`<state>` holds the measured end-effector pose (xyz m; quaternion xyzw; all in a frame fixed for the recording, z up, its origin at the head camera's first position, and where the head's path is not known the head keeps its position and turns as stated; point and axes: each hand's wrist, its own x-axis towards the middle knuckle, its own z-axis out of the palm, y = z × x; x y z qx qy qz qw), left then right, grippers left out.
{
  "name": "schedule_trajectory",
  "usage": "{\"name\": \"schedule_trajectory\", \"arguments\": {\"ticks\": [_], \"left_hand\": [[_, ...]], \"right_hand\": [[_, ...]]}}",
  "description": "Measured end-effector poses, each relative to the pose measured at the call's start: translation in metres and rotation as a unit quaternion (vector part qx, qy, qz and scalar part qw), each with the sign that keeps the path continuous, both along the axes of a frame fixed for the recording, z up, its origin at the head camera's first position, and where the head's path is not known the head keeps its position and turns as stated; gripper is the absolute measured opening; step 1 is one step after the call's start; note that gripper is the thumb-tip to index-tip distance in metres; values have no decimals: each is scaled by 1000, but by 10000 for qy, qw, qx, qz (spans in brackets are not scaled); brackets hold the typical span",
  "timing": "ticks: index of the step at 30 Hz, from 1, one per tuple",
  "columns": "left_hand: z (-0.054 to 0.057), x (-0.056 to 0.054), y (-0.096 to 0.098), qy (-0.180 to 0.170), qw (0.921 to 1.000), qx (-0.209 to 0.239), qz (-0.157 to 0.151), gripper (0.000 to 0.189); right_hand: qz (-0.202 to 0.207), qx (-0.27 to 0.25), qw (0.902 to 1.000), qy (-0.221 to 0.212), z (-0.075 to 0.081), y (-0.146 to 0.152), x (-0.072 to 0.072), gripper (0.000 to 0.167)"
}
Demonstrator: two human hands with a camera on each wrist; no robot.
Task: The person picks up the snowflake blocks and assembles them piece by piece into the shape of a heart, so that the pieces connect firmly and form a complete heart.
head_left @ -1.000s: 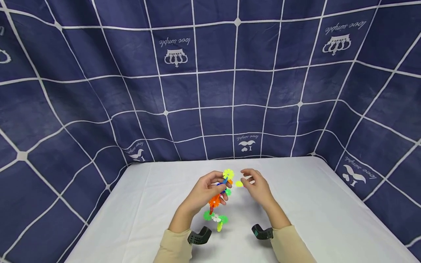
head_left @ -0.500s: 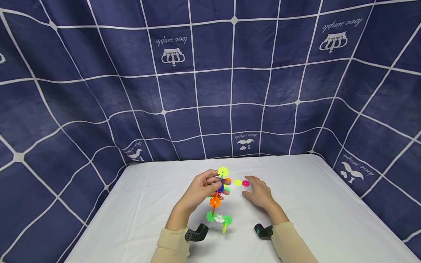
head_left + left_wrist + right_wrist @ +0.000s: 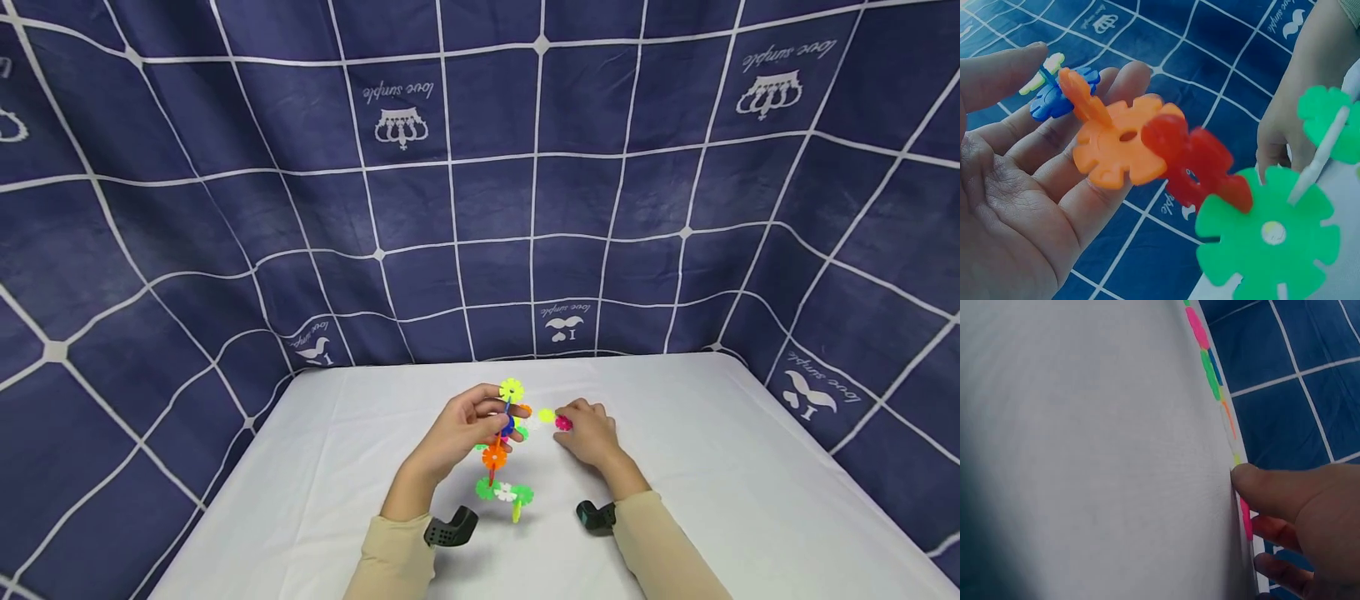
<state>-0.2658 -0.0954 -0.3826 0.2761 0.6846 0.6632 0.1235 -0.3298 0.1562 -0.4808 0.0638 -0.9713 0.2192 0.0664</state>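
Note:
My left hand [image 3: 459,433] holds up a chain of flower-shaped interlocking discs, its thumb and fingers pinching it at the blue disc [image 3: 507,425]. A yellow disc [image 3: 512,389] tops the chain. Below the hand hang an orange disc [image 3: 494,457], a red disc [image 3: 1197,159] and a green disc [image 3: 1269,234], then a white disc [image 3: 505,492], another green disc [image 3: 522,496] and a yellow one [image 3: 517,512] at the end. On the table, my right hand [image 3: 594,435] has thumb and fingertips around a pink disc [image 3: 563,423]; its far edge is hidden by the fingers.
Loose discs lie in a row on the white-covered table [image 3: 360,467], partly behind the left hand: a yellow disc [image 3: 546,415] beside the pink one, an orange disc [image 3: 525,410] and a green disc [image 3: 522,433]. A blue checked curtain [image 3: 495,200] surrounds the table's back and sides.
My right hand has moved away from the chain and lowered to the pink disc, its fingers closing around it. The left hand keeps the chain raised; the chain now hangs slightly further right.

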Motion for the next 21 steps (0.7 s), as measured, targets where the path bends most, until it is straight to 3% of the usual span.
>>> {"name": "schedule_trajectory", "arguments": {"ticks": [6,11,17,21], "left_hand": [[0,0,2,86,9998,37,162,31],[2,1,3,143,9995,87,267,36],[1,3,6,239,9990,97,375,35],[0,3,9,308,9970,-3,707,31]], "right_hand": [[-190,-121,9996,156,2,0,3,25],[-258,-476,9985,-40,2,4,9,24],[-115,-798,9966,-172,0,9,13,23],[124,-998,9948,-167,3,10,15,12]]}}
